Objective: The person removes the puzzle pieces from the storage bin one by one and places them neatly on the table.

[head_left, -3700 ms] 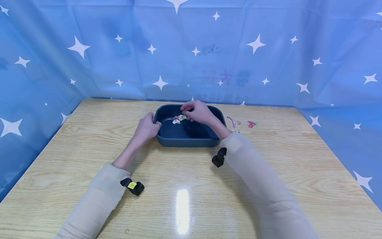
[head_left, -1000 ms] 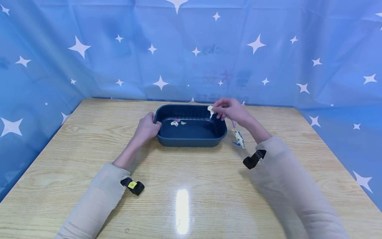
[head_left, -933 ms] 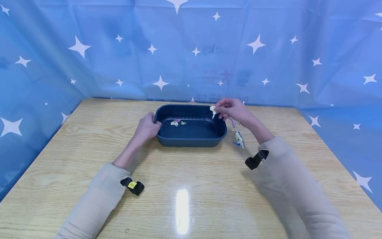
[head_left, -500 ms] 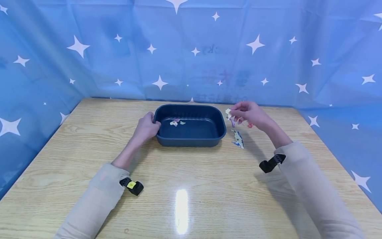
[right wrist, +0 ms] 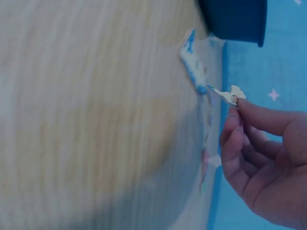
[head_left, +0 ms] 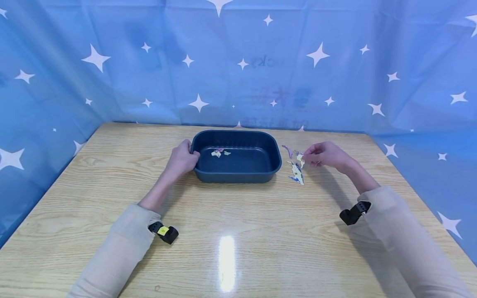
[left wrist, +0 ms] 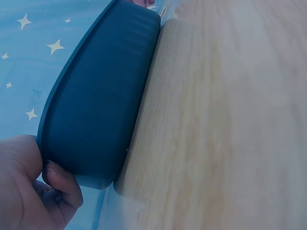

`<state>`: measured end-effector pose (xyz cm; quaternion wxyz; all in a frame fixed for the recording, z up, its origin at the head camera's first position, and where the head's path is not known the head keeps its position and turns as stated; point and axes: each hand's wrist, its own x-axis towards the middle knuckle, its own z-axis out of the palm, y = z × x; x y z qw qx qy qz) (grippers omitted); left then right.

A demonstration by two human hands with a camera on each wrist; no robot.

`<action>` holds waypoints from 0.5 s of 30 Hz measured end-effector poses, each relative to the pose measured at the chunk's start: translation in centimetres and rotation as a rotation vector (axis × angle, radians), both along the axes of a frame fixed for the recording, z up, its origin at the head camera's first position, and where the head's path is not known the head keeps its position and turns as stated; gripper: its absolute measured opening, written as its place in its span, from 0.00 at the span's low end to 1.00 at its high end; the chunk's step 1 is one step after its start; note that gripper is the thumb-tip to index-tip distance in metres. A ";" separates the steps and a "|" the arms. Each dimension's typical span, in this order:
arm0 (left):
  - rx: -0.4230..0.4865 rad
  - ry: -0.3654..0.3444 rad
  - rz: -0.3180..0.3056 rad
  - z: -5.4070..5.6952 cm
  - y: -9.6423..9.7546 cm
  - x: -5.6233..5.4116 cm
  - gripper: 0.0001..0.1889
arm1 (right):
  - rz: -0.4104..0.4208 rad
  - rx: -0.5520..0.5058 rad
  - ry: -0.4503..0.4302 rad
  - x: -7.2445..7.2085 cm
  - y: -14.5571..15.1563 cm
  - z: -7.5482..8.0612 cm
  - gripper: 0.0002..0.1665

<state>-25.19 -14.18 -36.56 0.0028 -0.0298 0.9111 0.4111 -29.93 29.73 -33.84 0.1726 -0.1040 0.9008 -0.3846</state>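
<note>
My left hand [head_left: 182,158] grips the left end of a dark blue plastic tub [head_left: 238,178], fingers and thumb at its rim. Inside the tub lie small flat scraps: a cream one [head_left: 216,153], a pink one [head_left: 220,150] and a pale greenish one [head_left: 227,153]. Right of the tub, my right hand [head_left: 326,155] pinches a cream cut-out piece [right wrist: 232,95] between thumb and fingertips. That piece hangs just above the table, close to a larger white-and-blue piece [head_left: 297,173]. Whether the two touch, I cannot tell.
On the wooden table [head_left: 186,231], a thin purple piece [head_left: 288,151] lies beyond the white-and-blue one. More small coloured pieces are partly hidden behind the right hand. A blue curtain [head_left: 156,74] with white stars hangs behind the table and along its sides.
My right hand has come out of the tub with the cream cut-out piece, then moved right and down towards the pieces on the table. The left hand stays on the tub.
</note>
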 end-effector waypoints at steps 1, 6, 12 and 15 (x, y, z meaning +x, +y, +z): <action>-0.002 0.008 -0.002 0.0 0.0 0.0 0.04 | -0.001 0.011 -0.009 0.1 0.2 -0.2 0.18; 0.003 0.015 -0.010 0.1 -0.1 0.1 0.05 | -0.004 0.021 -0.035 0.5 1.1 -0.8 0.17; 0.000 0.001 -0.013 0.1 -0.1 0.1 0.04 | 0.003 0.023 -0.062 0.9 1.6 -1.2 0.17; 0.001 0.002 -0.013 0.2 -0.1 0.1 0.04 | 0.012 0.027 -0.063 0.9 1.8 -1.3 0.16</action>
